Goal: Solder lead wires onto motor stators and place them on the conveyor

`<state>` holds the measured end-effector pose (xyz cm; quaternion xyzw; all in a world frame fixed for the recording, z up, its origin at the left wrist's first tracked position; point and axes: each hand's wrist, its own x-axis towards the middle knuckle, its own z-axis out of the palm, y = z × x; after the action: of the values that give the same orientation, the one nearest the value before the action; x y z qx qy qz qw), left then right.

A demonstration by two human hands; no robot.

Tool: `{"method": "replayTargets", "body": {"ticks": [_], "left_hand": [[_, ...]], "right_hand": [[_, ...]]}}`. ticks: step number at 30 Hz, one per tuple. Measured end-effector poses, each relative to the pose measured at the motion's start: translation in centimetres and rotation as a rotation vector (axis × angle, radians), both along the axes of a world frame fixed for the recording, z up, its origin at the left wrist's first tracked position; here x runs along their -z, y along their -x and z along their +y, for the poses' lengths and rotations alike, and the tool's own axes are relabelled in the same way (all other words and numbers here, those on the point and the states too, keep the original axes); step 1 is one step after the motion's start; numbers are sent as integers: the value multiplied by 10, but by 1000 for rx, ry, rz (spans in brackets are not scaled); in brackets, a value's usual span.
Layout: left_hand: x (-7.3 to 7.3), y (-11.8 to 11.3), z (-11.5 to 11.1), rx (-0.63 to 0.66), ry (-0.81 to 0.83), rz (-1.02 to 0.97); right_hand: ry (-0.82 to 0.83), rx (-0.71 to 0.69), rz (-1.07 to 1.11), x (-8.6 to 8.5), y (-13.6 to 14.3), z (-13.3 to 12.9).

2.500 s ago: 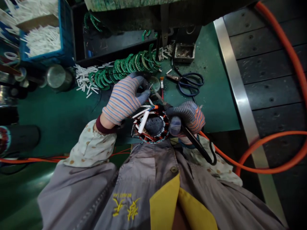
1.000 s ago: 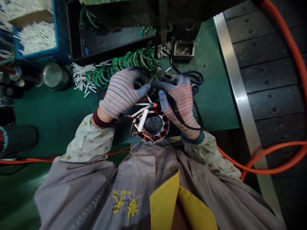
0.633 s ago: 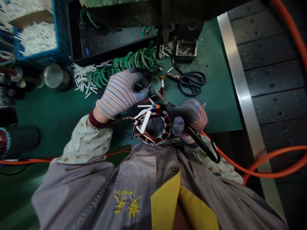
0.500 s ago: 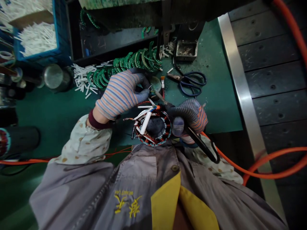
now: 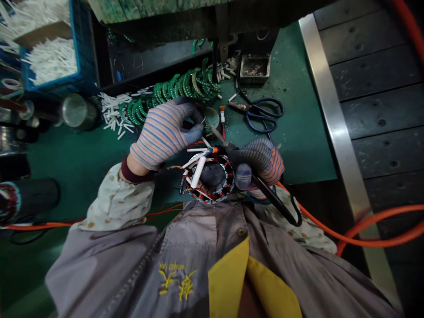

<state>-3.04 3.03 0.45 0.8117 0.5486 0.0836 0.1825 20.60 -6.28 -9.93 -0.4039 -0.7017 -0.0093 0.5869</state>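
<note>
My left hand [image 5: 167, 128], in a striped glove with dark fingertips, is pinched closed on a thin wire [image 5: 203, 120] whose other end I cannot follow. My right hand [image 5: 261, 163], gloved the same way, is wrapped round a soldering iron [image 5: 233, 152]. The iron's tip points up and left, close to the left fingertips; whether it touches the wire I cannot tell. Below both hands, near my body, sits a motor stator [image 5: 228, 179] with copper windings. White sleeves [image 5: 198, 172] and coloured leads lie across it. Just beyond the iron tip is a small round dish [image 5: 212, 118].
A small brush [image 5: 222, 117] and dark-handled scissors [image 5: 265, 115] lie beyond my right hand. Green curved strips [image 5: 179, 86] and white tubes [image 5: 114, 110] are heaped behind my left. A blue bin [image 5: 49, 79], a soldering stand [image 5: 255, 68] and an orange hose [image 5: 364, 242] surround the area.
The whole view has shifted slightly. Both hands keep nearly the same pose, with the iron tip still near the left fingertips; nothing has been let go.
</note>
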Motion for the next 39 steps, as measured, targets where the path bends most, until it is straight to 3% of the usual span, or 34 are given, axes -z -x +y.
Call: {"method": "replayTargets", "body": {"ticks": [6, 10, 13, 19, 25, 35, 39], "left_hand": [[6, 2, -4, 9, -37, -40], [10, -1, -8, -13, -65, -38], [13, -5, -11, -38, -101, -13], [18, -8, -14, -54, -156, -9], [21, -6, -13, -48, -151, -16], [20, -6, -9, -31, -112, -42], [17, -5, -9, -21, -94, -63]], "right_hand": [[60, -33, -16, 1, -3, -3], [19, 72, 79, 4, 3, 1], [165, 132, 53, 2, 6, 14], [467, 21, -234, -14, 13, 39], [624, 4, -195, -20, 15, 38], [673, -32, -260, -18, 14, 39], [585, 15, -200, -10, 14, 43]]}}
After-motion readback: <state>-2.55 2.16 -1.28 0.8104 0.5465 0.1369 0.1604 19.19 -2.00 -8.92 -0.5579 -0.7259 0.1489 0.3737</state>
